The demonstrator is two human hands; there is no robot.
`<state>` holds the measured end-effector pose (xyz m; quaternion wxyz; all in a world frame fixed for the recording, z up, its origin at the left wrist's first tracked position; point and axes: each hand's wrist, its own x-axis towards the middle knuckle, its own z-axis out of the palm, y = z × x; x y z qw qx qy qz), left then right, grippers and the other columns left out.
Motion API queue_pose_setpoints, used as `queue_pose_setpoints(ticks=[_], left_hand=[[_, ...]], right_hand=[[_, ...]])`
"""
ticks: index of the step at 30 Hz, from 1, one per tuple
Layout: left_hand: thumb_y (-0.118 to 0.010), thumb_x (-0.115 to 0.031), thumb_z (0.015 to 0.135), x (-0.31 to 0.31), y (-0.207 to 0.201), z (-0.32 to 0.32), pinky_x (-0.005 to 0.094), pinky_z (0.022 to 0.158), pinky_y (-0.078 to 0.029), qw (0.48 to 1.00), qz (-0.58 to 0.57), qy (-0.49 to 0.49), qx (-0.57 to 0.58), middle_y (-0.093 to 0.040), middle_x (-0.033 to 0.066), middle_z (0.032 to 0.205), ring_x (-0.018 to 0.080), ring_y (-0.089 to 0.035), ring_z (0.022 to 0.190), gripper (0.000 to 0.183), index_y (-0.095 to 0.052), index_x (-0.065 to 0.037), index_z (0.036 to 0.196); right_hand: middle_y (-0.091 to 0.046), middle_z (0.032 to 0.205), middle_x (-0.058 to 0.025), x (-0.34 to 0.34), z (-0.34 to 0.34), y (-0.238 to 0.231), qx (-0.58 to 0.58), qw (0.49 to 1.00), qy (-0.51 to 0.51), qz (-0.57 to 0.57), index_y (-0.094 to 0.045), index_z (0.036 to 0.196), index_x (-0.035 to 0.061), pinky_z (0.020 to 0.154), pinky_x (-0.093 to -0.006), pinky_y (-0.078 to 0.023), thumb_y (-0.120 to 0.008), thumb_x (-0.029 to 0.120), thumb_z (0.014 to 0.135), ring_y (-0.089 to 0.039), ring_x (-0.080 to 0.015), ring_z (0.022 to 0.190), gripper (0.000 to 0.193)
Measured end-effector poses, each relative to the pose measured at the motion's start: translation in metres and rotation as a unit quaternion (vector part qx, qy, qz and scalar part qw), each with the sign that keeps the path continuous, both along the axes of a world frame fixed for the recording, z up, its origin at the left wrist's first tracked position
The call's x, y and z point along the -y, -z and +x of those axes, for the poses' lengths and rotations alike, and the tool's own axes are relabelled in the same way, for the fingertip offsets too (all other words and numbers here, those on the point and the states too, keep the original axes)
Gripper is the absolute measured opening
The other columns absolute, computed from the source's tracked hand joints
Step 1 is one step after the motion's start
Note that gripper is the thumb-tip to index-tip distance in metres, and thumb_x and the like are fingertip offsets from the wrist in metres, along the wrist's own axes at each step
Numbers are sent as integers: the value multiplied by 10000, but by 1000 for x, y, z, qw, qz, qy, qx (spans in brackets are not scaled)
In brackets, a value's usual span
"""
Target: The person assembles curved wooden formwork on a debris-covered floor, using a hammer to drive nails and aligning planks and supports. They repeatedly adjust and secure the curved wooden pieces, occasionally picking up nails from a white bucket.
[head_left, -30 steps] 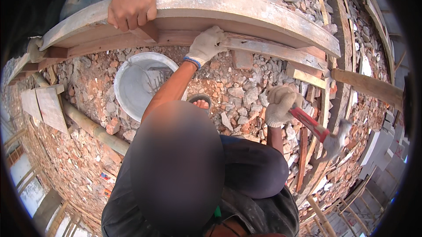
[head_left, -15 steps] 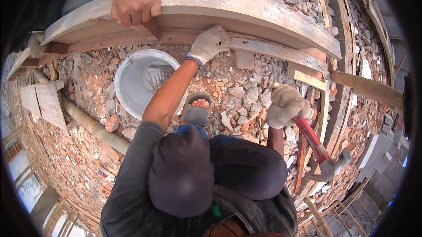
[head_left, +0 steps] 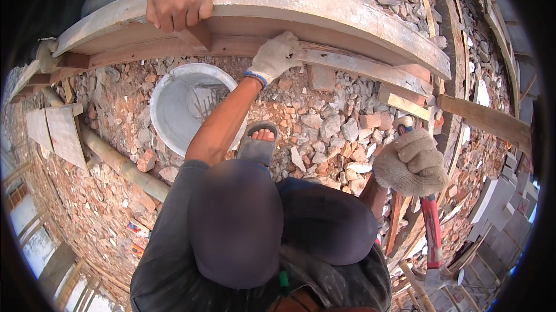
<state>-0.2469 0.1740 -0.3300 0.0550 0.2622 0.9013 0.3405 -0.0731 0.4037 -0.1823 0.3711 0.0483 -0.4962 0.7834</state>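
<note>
My right hand (head_left: 412, 164), in a pale knit glove, is closed around the red-handled claw hammer (head_left: 431, 231). The hammer's metal head hangs at the lower right, away from the wood. My left hand (head_left: 277, 57), also gloved, grips the lower wooden board (head_left: 362, 70) of a long plank frame. Its fingertips are partly hidden against the wood. The upper plank (head_left: 324, 8) of that frame runs across the top. A co-worker's bare hand (head_left: 184, 2) holds this plank on the left.
A round pale bucket (head_left: 168, 109) holding several nails stands on the rubble left of my left forearm. Broken brick and stone (head_left: 330, 127) cover the ground. A round pole (head_left: 124, 167) lies at left; long timbers (head_left: 454, 51) and a wooden post (head_left: 486, 118) are at right.
My right hand has swung to the right with the hammer, whose head has dropped lower in the picture. My left hand and the co-worker's hand stay on the wood.
</note>
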Motion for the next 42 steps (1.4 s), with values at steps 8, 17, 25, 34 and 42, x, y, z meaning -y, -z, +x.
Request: queue_pose_setpoints(ticks=[8,17,25,34,42], left_hand=[[-870,-310,770,-3,8,4,437,944,-542,1000,14,-9,20,-645,121,1181,332,-659,1091,521,-732,-92,1223],[-877,-301,763,1,-6,-1,450,971,-540,998,26,-49,18,-641,151,1212,363,-658,1113,542,-712,-84,1231],[-852,-337,802,19,-19,0,480,964,-534,992,-90,-53,68,-669,166,1208,378,-665,1128,485,-711,-57,1172],[-882,-352,761,4,-8,-4,499,1019,-513,999,-9,3,43,-636,222,1260,426,-635,1173,635,-629,-43,1254],[-869,-384,796,10,-21,0,512,969,-533,992,-102,-52,61,-653,210,1231,428,-653,1152,594,-638,-47,1227]], right_hand=[[-530,640,58,4,37,65,497,828,27,258,-594,881,64,482,-274,-351,-734,186,1024,-452,-54,532,234],[-471,651,-8,-4,-5,45,17,974,8,224,-551,886,112,510,-297,-411,-614,246,1076,-473,-157,536,241],[-454,599,33,-4,27,29,354,931,19,90,-536,785,106,449,-299,-359,-665,236,1059,-432,-102,479,330],[-535,638,-103,6,29,125,482,772,52,411,-652,909,21,620,-413,-469,-695,275,1008,-558,-281,618,276],[-472,569,36,15,18,-7,420,897,64,121,-555,821,92,402,-260,-315,-707,170,1047,-436,-63,448,283]])
